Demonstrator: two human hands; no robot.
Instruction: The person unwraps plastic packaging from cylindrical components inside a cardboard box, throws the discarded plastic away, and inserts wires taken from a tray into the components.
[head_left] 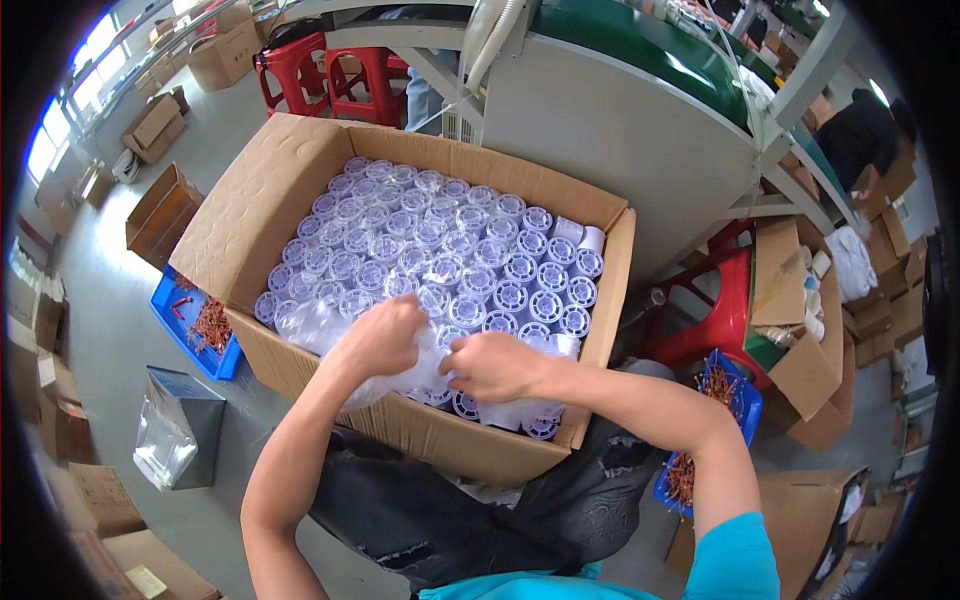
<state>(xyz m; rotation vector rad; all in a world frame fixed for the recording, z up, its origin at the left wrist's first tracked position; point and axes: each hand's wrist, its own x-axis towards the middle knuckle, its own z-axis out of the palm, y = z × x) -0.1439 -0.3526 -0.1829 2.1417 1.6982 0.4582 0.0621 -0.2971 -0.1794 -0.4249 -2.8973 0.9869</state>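
Observation:
A large open cardboard carton (285, 365) is filled with rows of white, purple-tinted plastic cylinders (510, 295) whose round ends have spoke-like openings. Clear plastic film (385, 388), apparently a bag, covers part of the near rows. My left hand (387, 335) is closed on this film above the front of the carton. Close beside it, my right hand (490, 366) also pinches the film, fingers curled toward the left hand. A few cylinders lie on their sides at the carton's right edge. The film and my hands hide some of the near cylinders.
Blue trays (228, 362) of reddish-brown small pieces sit left of the carton, with another blue tray (745, 410) at right. A red stool (715, 300) and an open carton (815, 370) stand to the right. Beyond is a machine with a green belt (640, 50).

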